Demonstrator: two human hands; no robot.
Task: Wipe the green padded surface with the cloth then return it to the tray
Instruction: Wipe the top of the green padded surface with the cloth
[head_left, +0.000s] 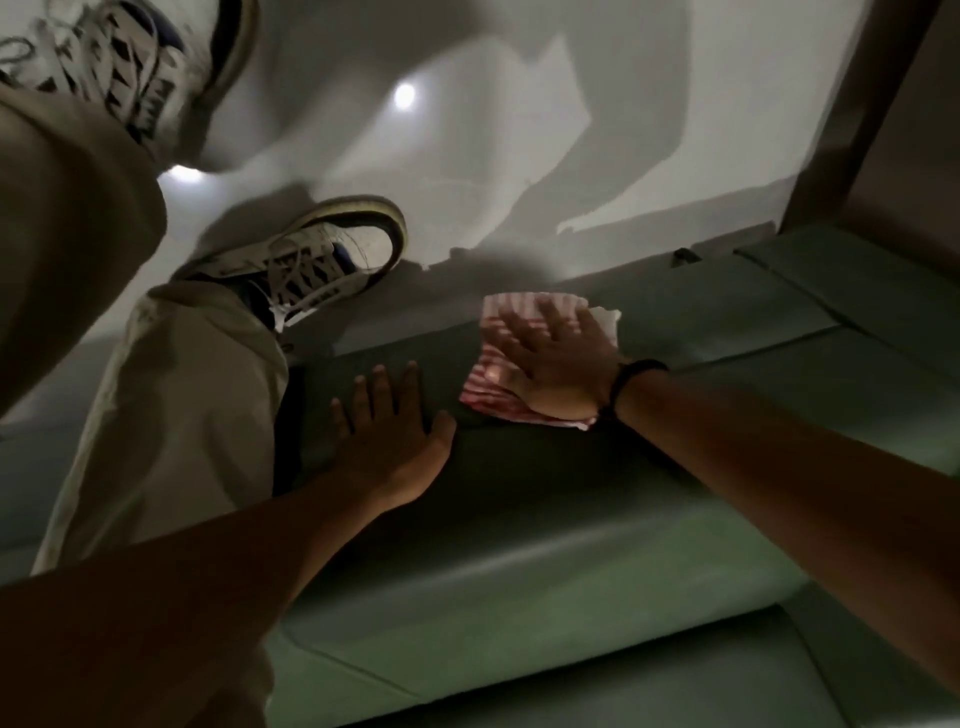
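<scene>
The green padded surface (545, 571) fills the lower and right part of the head view. A red-and-white striped cloth (488, 389) lies flat on it near its far edge. My right hand (556, 364) presses flat on the cloth with fingers spread, a dark band on the wrist. My left hand (395, 436) rests flat and bare on the green pad just left of the cloth, fingers apart, holding nothing. No tray is in view.
My legs in light trousers (171, 415) and white laced shoes (317, 260) stand on the pale floor (467, 130) beside the pad's far edge. A brown upright panel (883, 130) rises at the top right. Seams divide the pad into sections.
</scene>
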